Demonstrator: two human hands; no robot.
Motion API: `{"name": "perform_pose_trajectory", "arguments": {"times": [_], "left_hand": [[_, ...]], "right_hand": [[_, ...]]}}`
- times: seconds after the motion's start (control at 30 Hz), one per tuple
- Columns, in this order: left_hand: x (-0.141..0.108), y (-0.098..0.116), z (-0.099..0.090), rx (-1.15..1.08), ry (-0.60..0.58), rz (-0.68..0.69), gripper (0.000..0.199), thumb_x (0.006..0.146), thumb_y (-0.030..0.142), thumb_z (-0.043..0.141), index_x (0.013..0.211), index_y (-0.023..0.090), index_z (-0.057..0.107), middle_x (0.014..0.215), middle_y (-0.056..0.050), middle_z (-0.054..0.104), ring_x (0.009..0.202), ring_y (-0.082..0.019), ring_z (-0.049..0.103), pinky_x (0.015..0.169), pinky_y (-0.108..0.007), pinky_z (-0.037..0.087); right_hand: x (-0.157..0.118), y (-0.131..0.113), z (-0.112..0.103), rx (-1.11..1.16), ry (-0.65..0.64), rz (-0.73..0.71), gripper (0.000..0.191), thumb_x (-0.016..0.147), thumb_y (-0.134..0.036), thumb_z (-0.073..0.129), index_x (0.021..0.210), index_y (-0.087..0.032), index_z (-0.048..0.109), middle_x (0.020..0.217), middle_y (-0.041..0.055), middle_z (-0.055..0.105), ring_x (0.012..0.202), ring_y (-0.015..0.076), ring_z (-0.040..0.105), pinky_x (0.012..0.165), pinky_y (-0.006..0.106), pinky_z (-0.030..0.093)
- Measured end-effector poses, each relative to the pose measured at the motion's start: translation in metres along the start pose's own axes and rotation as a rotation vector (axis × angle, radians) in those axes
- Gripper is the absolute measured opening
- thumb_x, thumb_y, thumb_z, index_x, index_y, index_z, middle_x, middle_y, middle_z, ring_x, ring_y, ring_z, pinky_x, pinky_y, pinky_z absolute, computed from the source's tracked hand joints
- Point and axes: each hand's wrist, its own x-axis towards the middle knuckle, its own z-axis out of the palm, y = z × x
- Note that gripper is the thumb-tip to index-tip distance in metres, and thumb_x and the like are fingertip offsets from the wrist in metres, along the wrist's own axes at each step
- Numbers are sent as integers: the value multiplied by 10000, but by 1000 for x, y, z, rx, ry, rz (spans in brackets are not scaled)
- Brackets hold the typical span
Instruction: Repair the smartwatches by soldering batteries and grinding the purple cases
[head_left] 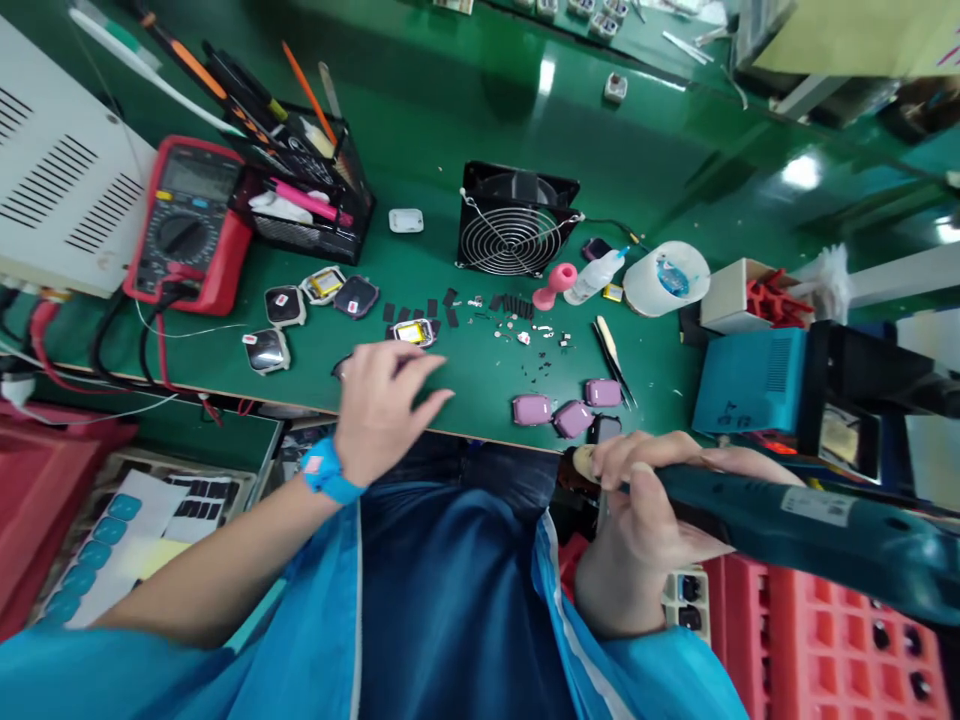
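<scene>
My left hand [386,405] is over the bench's front edge, thumb and forefinger apart, with nothing visible between them. A dark piece [340,367] shows partly from beneath it. Just beyond the fingers lies an opened small watch-like case [415,333] with a yellow part inside. At the right, my right hand [649,490] is wrapped round the front of a long dark-teal power tool [780,510] with a cream-coloured nose. Close to that nose are a dark case [604,429] and several purple cases [574,419].
Behind the small parts [525,338] stands a black fan [517,225]. Tweezers [613,355], a bottle [596,277] and a white tub [666,280] are to the right. A red multimeter [187,225] and pen holder [315,220] are left; pink trays [855,640] lie low right.
</scene>
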Motion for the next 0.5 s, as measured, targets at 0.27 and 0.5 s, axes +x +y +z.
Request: {"name": "perform_pose_trajectory", "arguments": {"times": [0.27, 0.5], "left_hand": [[-17, -7, -1, 14, 42, 26, 212, 972, 130, 638, 1171, 195, 668, 1203, -135, 698, 1061, -303, 646, 858, -468, 550], [2, 21, 31, -474, -47, 314, 209, 1031, 126, 561, 1208, 185, 655, 1223, -110, 712, 1159, -215, 651, 964, -383, 604]], "right_hand": [[12, 7, 22, 134, -52, -131, 504, 874, -8, 662, 1253, -319, 546, 772, -74, 661, 540, 123, 591, 523, 304, 571], [32, 12, 51, 96, -119, -76, 580, 844, -64, 760, 1252, -335, 449, 781, -104, 598, 578, 117, 625, 588, 318, 610]]}}
